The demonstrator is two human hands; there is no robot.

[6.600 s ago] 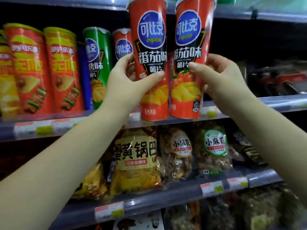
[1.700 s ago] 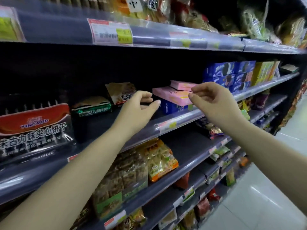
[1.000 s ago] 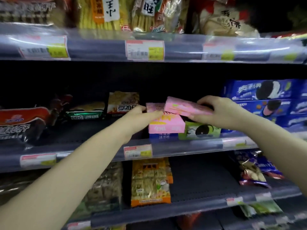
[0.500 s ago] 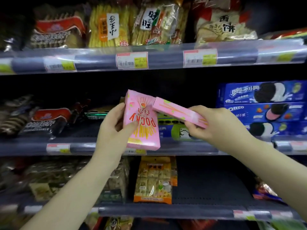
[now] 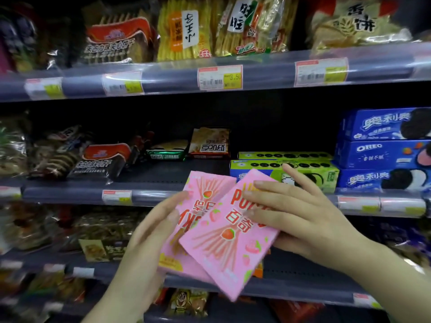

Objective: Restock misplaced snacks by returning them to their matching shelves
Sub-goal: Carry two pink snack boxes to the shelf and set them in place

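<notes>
I hold two pink strawberry Pocky boxes in front of the middle shelf (image 5: 77, 194). My left hand (image 5: 149, 231) grips the rear Pocky box (image 5: 200, 201) by its left edge. My right hand (image 5: 296, 215) holds the front Pocky box (image 5: 224, 243), fingers spread over its top face and thumb under it. The front box lies tilted across the rear one and partly covers it. Both boxes are off the shelf, in the air below the green Oreo boxes (image 5: 284, 166).
Blue Oreo boxes (image 5: 382, 150) are stacked at the right of the middle shelf. Biscuit packs (image 5: 102, 159) lie at its left, with bare shelf around (image 5: 172, 176). The upper shelf (image 5: 256, 75) carries cracker bags, and lower shelves hold more bagged snacks.
Both Pocky boxes have come off the shelf and moved down toward me. The right-hand box now lies flat over the left-hand one, face up.
</notes>
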